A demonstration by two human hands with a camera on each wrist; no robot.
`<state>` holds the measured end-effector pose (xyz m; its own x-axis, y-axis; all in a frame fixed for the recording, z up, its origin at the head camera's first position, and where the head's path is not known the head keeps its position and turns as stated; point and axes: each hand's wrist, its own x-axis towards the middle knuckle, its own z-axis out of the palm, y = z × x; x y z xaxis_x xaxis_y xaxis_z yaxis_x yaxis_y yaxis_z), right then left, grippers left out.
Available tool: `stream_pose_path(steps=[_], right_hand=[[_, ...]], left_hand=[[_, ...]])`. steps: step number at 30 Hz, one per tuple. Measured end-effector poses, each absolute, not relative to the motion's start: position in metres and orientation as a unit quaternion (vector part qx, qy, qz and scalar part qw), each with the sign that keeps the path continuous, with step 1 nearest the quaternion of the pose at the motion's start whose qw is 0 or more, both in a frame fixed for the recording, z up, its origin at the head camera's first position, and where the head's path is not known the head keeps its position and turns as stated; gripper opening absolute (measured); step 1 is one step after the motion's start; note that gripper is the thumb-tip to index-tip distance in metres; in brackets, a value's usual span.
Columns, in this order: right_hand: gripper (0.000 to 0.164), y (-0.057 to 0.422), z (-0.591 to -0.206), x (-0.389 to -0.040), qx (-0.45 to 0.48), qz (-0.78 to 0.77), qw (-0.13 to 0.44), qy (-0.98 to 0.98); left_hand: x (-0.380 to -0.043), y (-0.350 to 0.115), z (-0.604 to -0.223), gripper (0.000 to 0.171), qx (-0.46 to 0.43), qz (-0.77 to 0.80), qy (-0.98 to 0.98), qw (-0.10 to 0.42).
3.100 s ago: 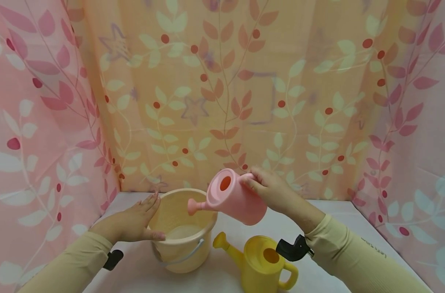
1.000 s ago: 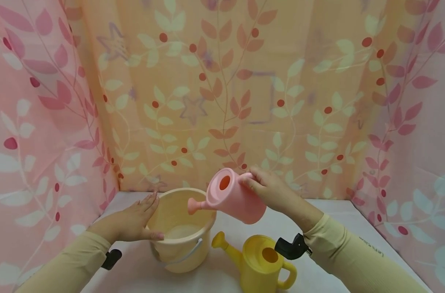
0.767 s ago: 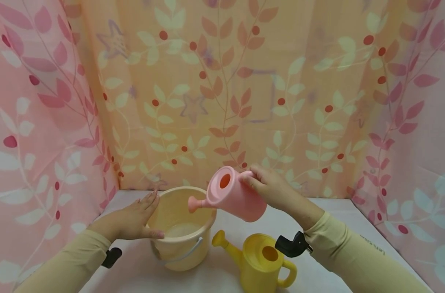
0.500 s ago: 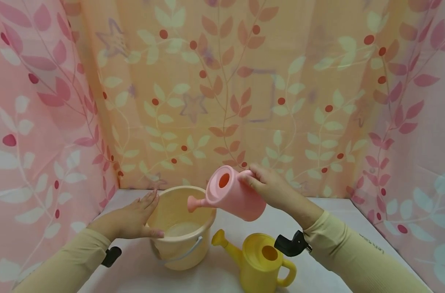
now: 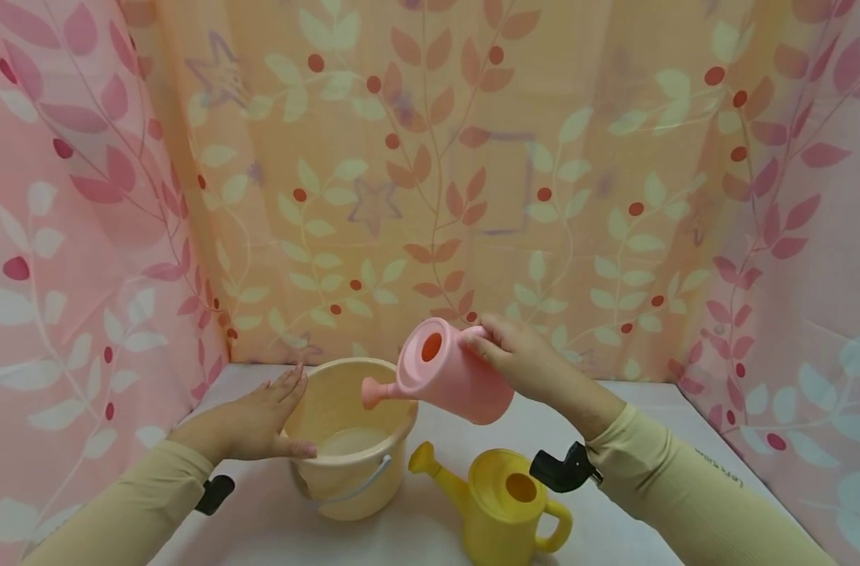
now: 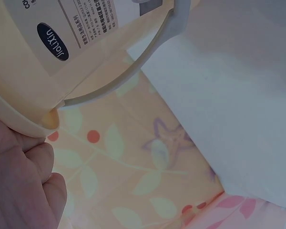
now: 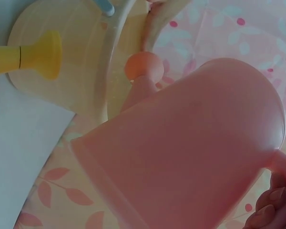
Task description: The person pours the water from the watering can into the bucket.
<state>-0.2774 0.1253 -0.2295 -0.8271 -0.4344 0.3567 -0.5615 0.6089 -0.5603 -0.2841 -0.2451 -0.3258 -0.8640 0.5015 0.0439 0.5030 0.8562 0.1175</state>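
My right hand grips the handle of a pink watering can. The can is held in the air, tilted to the left, its spout head over the bucket's opening. No stream of water can be made out. A cream bucket stands on the table, with a little clear liquid apparently in its bottom. My left hand rests on the bucket's left rim, fingers mostly straight and thumb on the near edge. The right wrist view shows the pink can's body and curled fingers on its handle.
Upright on the table before the bucket stands a yellow watering can, its spout pointing left toward the bucket. The bucket's pale handle hangs down its front. Leaf-patterned curtains enclose the white table at the back and sides.
Almost nothing differs. The whole scene shifts slightly in the head view, while the pink watering can stays tilted over the bucket and my left hand stays on the rim.
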Motion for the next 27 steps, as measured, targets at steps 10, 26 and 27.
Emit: stream_pose_path(steps=[10, 26, 27], right_hand=[[0.021, 0.1245, -0.2276, -0.2772, 0.275, 0.341, 0.09, -0.894], [0.019, 0.1243, -0.2267, -0.2775, 0.285, 0.317, 0.108, -0.898], [0.019, 0.1243, -0.2267, -0.2775, 0.287, 0.316, 0.107, -0.898]], left_hand=[[-0.2805, -0.2424, -0.3204, 0.116, -0.255, -0.058, -0.965, -0.01], [-0.2791, -0.2412, -0.318, 0.116, -0.252, -0.053, -0.966, -0.015], [-0.2788, -0.2412, -0.3176, 0.116, -0.251, -0.053, -0.966, -0.015]])
